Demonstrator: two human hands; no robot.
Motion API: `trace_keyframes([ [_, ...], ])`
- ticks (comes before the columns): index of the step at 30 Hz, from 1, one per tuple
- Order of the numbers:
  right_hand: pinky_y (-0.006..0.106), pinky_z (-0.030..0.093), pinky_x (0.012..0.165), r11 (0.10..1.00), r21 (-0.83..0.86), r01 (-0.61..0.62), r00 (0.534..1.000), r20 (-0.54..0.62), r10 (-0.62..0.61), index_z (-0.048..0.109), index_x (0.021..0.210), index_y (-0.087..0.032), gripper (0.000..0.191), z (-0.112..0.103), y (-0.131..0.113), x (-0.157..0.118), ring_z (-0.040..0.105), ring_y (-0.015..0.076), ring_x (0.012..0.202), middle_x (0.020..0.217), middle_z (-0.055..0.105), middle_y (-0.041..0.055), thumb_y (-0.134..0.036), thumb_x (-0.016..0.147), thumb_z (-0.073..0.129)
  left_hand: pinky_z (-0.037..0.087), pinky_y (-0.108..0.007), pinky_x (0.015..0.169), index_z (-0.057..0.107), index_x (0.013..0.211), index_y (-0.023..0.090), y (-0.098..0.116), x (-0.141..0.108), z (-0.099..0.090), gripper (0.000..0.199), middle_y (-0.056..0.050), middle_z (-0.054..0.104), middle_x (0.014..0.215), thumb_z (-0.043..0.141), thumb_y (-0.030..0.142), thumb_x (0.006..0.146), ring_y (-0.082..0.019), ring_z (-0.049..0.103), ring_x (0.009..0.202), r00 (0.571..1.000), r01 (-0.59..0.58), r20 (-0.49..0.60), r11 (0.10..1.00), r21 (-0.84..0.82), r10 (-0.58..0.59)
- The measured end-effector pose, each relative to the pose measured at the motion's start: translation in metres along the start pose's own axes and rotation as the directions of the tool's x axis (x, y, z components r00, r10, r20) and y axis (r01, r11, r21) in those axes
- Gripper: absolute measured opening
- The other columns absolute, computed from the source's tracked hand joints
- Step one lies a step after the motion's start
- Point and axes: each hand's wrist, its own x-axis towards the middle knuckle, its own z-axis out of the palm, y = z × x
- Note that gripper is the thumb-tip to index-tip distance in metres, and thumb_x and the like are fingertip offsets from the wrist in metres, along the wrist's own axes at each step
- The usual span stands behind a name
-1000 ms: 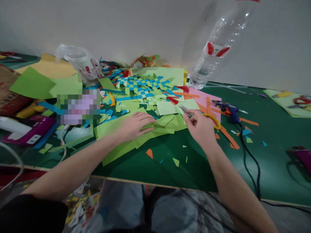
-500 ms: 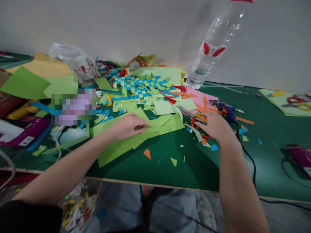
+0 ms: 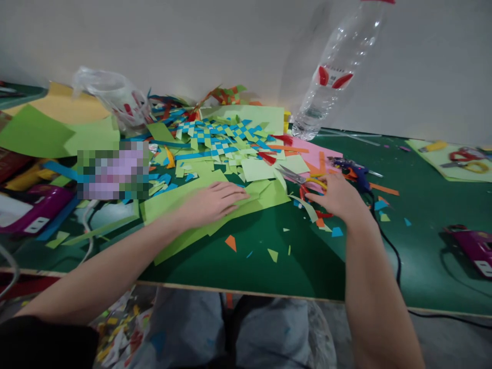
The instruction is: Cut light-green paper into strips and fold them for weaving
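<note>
My left hand [image 3: 215, 204] lies flat, palm down, on light green paper sheets [image 3: 180, 241], its fingers stretched out. Part of the sheets is hidden under it. To the right, my right hand [image 3: 338, 197] has its thumb and fingers around the handles of a pair of scissors [image 3: 295, 175] with yellow and red on the handles. Their blades point to the upper left, beside a curled pale green strip [image 3: 307, 207]. Beyond both hands is a pile of blue-and-green woven paper strips [image 3: 223, 137].
A clear plastic bottle [image 3: 326, 87] stands at the wall. A blue glue gun [image 3: 355, 174] with a black cord lies right of my right hand. Purple devices [image 3: 474, 248] sit at the sides. A bagged cup [image 3: 123, 100] stands back left. More scissors [image 3: 467, 161] lie far right.
My left hand's fingers, curled at the paper before, are now stretched out flat over it and reach slightly further right. My right hand stays at the scissors, whose handles have shifted slightly.
</note>
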Motion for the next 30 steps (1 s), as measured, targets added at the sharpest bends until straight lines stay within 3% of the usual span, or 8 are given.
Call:
trace_keyframes([
  [3,0.051,0.053,0.081,0.998,0.059,-0.038,0.996,-0.079,0.043,0.066,0.112,-0.017,0.046,-0.004,-0.006,-0.002,0.064,0.0353,0.099,0.116,0.063,0.0179,-0.045,0.076,0.069,0.037,-0.036,0.111,0.055,0.138,0.021,-0.002,0.001,0.001,0.040,-0.004,0.062,0.138,0.034,0.036,0.107,-0.020,0.053,0.129,0.998,-0.048,0.033,0.999,0.017,0.047],
  [10,0.055,0.052,0.090,0.978,0.207,0.015,0.954,-0.296,0.049,0.061,0.115,-0.018,0.054,-0.008,-0.008,-0.002,0.058,0.0385,0.114,0.118,0.059,0.0185,-0.047,0.072,0.073,0.034,-0.035,0.110,0.061,0.131,0.021,-0.009,0.000,-0.001,0.037,-0.002,0.066,0.133,0.036,0.034,0.107,-0.019,0.055,0.128,0.994,-0.110,0.022,0.993,0.054,0.109],
  [15,0.057,0.053,0.091,0.926,0.378,0.000,0.929,-0.344,0.140,0.057,0.114,-0.019,0.060,-0.017,-0.009,-0.001,0.062,0.0369,0.108,0.116,0.060,0.0167,-0.046,0.064,0.078,0.036,-0.033,0.108,0.066,0.122,0.023,-0.014,-0.002,-0.001,0.034,-0.001,0.069,0.127,0.039,0.035,0.106,-0.017,0.057,0.124,0.993,-0.116,0.005,0.993,0.039,0.116],
  [18,0.053,0.055,0.086,0.903,0.423,0.081,0.946,-0.319,0.065,0.056,0.115,-0.021,0.058,-0.020,-0.016,-0.004,0.063,0.0347,0.105,0.119,0.058,0.0154,-0.040,0.065,0.077,0.038,-0.032,0.107,0.068,0.117,0.022,-0.017,-0.002,-0.001,0.032,-0.001,0.072,0.122,0.040,0.034,0.106,-0.017,0.059,0.120,0.993,-0.118,-0.015,0.993,0.016,0.118],
  [22,0.051,0.052,0.092,0.890,0.345,0.298,0.943,-0.253,-0.218,0.055,0.115,-0.022,0.050,-0.019,-0.031,-0.011,0.058,0.0345,0.116,0.122,0.058,0.0141,-0.036,0.071,0.073,0.040,-0.033,0.105,0.067,0.113,0.021,-0.019,-0.001,0.002,0.030,-0.002,0.071,0.121,0.041,0.034,0.106,-0.017,0.060,0.119,0.993,-0.113,-0.038,0.993,-0.017,0.112],
  [27,0.056,0.041,0.103,0.895,0.257,0.365,0.925,0.007,-0.379,0.058,0.110,-0.025,0.045,-0.017,-0.039,-0.015,0.056,0.0342,0.120,0.124,0.060,0.0093,-0.038,0.071,0.073,0.042,-0.036,0.105,0.065,0.113,0.019,-0.021,-0.001,0.007,0.028,-0.006,0.069,0.124,0.042,0.032,0.105,-0.019,0.059,0.120,0.994,-0.102,-0.040,0.993,-0.054,0.100],
  [30,0.056,0.040,0.102,0.890,0.231,0.393,0.907,0.064,-0.417,0.060,0.109,-0.024,0.042,-0.018,-0.036,-0.014,0.057,0.0332,0.117,0.129,0.060,0.0091,-0.040,0.072,0.072,0.041,-0.037,0.108,0.063,0.118,0.019,-0.022,-0.002,0.009,0.028,-0.007,0.066,0.128,0.042,0.032,0.105,-0.020,0.057,0.123,0.996,-0.085,-0.023,0.995,-0.059,0.083],
])
